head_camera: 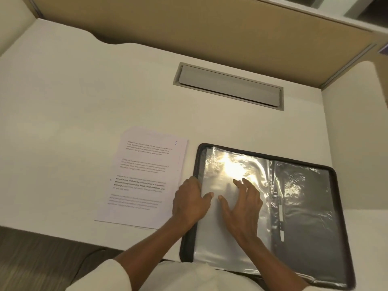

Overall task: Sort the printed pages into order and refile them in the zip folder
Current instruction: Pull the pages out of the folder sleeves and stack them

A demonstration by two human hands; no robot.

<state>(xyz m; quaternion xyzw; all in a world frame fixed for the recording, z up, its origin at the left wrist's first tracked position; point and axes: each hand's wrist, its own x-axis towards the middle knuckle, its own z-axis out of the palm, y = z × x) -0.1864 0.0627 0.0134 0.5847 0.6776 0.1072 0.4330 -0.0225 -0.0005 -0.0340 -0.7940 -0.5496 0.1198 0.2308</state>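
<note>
Printed pages (144, 177) and zip folder (186, 246) — side by side, just apart
The pages lie face up in one flat stack, edges slightly fanned; the top sheet shows four blocks of text and a handwritten mark at its upper right corner. To their right the folder lies open and flat — dark zipped border, a glossy clear sleeve (220, 244) over its left half, dark interior on the right

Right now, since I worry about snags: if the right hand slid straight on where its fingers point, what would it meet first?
The right hand would cross more plastic sleeve, then probably reach the zip folder's far rim.
</note>
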